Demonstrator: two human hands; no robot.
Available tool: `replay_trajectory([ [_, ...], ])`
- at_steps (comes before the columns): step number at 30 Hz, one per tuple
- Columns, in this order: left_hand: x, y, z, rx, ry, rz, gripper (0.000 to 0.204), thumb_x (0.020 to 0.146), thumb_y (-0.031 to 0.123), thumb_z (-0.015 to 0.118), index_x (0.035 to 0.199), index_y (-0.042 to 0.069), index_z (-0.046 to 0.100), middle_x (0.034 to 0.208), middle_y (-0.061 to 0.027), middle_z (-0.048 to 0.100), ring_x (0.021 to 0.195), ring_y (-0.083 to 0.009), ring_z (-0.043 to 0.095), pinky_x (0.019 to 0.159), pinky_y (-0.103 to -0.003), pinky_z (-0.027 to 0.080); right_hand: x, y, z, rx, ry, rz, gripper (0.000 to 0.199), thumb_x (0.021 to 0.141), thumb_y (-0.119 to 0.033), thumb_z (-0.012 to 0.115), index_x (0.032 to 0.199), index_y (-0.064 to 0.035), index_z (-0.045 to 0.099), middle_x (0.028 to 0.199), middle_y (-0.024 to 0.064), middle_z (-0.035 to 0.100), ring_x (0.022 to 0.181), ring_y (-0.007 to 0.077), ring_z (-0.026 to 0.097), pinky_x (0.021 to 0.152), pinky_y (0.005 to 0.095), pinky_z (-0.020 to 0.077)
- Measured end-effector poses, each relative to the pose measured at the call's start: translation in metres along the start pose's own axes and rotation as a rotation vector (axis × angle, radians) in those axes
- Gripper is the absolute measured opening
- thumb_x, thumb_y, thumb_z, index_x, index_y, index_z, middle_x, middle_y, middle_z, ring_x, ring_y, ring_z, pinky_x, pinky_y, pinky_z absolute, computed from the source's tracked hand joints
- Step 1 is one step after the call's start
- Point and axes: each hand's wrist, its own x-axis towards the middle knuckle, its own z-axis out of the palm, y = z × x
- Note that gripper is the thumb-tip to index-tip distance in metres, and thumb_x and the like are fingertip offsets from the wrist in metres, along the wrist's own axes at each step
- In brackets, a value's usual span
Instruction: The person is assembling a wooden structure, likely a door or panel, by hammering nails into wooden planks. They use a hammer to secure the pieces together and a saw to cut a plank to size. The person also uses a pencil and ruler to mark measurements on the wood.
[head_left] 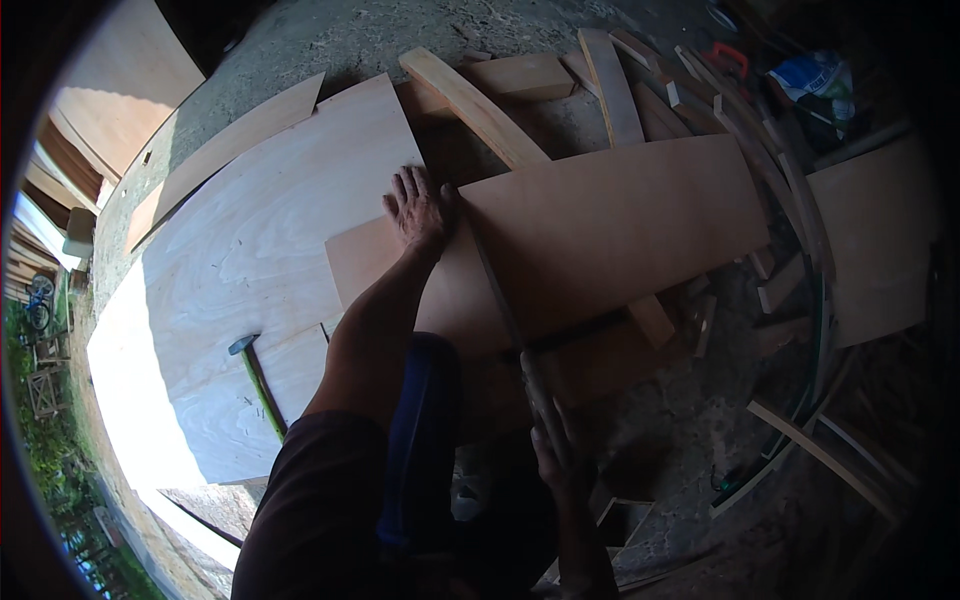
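Two hands, positioned apart: the left hand lies spread on the board; the right hand is closed around the saw, its fingers obscured by shadow. The blade crosses the board edge-on; cut depth cannot be determined. The sleeve hides the hammer's handle end.

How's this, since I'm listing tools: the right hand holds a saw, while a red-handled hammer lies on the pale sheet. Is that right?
In the head view, the hammer has a green handle, not red. It lies on the pale sheet, and the right hand holds a saw.
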Motion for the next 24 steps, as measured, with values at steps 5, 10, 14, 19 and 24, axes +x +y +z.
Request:
replay_trajectory([
  [5,-0.001,0.007,0.004,0.043,0.066,0.052,0.073,0.101,0.051,0.04,0.157,0.006,0.027,0.166,-0.0158,0.023,0.155,-0.0314,0.016,0.122,-0.054,0.012,-0.142,0.044,-0.063,-0.289,-0.16,0.214,0.039,0.095,-0.022,0.063,0.127,0.0009,0.064,0.113,0.0153,0.071,0.078,0.0248,0.068,0.064,0.0393,0.0513],
  [10,0.001,0.005,-0.008,0.05,0.037,0.014,0.074,0.101,0.051,0.04,0.158,0.006,0.026,0.167,-0.0158,0.021,0.155,-0.0319,0.015,0.122,-0.055,0.011,-0.043,0.035,-0.005,-0.112,0.096,-0.096,0.042,0.092,-0.019,0.069,0.13,-0.0016,0.063,0.103,0.0145,0.072,0.077,0.0289,0.069,0.069,0.0412,0.0532],
  [14,0.001,-0.002,0.005,0.035,0.02,0.003,0.075,0.1,0.051,0.042,0.158,0.007,0.025,0.167,-0.0145,0.02,0.156,-0.0309,0.013,0.123,-0.055,0.01,0.004,0.014,0.008,-0.025,0.047,-0.186,0.051,0.087,-0.022,0.075,0.131,-0.0008,0.061,0.104,0.0191,0.07,0.085,0.0338,0.07,0.076,0.0399,0.0543],
  [19,0.002,0.005,0.003,0.02,0.023,0.03,0.074,0.1,0.05,0.041,0.158,0.006,0.026,0.166,-0.0156,0.022,0.155,-0.0315,0.014,0.123,-0.055,0.009,-0.153,0.12,-0.041,-0.022,-0.047,0.24,0.049,0.095,-0.028,0.063,0.135,-0.0006,0.056,0.108,0.0179,0.07,0.073,0.028,0.067,0.067,0.0395,0.0551],
  [24,0.004,-0.002,-0.001,0.038,0.06,0.029,0.073,0.101,0.051,0.04,0.157,0.005,0.027,0.166,-0.0159,0.022,0.155,-0.0319,0.014,0.122,-0.055,0.009,-0.049,0.035,-0.02,-0.225,-0.064,-0.072,0.05,0.095,-0.028,0.061,0.137,-0.0007,0.056,0.113,0.0192,0.07,0.088,0.0337,0.07,0.075,0.0391,0.0564],
])
